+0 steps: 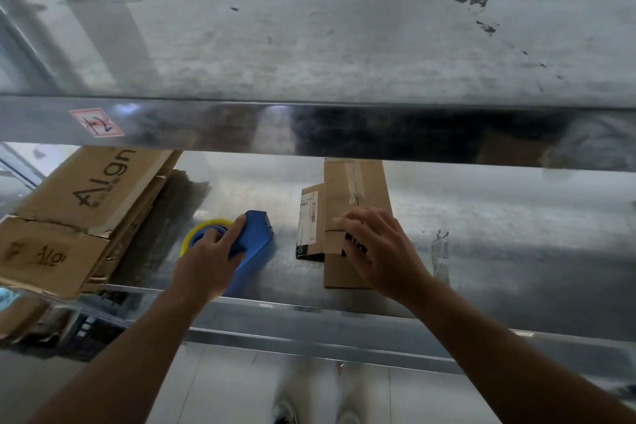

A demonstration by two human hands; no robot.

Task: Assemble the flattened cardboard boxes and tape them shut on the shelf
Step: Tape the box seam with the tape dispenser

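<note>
On the steel shelf (516,251) stands a narrow brown cardboard box (358,189) with clear tape along its top seam. My right hand (378,251) lies over the near end of that box, fingers bent loosely on the cardboard. A smaller box (309,220) with a white barcode label leans against its left side. My left hand (210,262) grips a blue tape dispenser (256,241) with a yellow-edged tape roll (203,229), which rests on the shelf left of the boxes.
A stack of flattened cardboard boxes (72,217) marked "Align" lies at the shelf's left end. The upper shelf's steel beam (309,129) crosses overhead. A scrap of clear tape (440,251) sticks up to the right. Floor tiles and shoes (316,413) show below.
</note>
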